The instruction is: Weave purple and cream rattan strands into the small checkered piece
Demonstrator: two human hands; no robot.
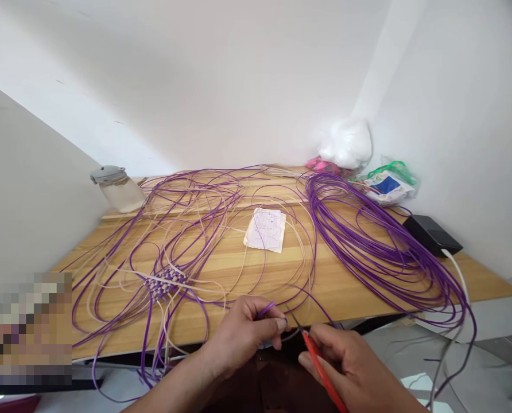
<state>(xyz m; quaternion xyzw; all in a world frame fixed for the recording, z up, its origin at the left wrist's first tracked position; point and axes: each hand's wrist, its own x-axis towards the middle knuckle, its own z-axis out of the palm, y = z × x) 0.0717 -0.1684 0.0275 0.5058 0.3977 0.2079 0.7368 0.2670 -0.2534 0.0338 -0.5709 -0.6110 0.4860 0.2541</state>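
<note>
My left hand (pixel 256 327) is at the front edge of the table, thumb and fingers pinched on a purple plastic strand (pixel 266 310). Just to its right, my right hand (pixel 342 361) is closed around red-handled scissors (pixel 320 367), whose dark, narrow tips point toward my left fingertips. Whether the tips touch the strand, I cannot tell. Left of my hands lies a small checkered woven piece (pixel 166 282) in purple and cream, with long loose strands running out on all sides. A big coil of purple strand (pixel 363 241) spreads over the right side.
A paper with handwriting (pixel 265 230) lies mid-table under a few strands. At the back left stands a clear jar with a grey lid (pixel 120 192). A black box (pixel 432 235) with a white cable, plastic packets (pixel 389 184) and a white bag (pixel 346 143) sit at the right.
</note>
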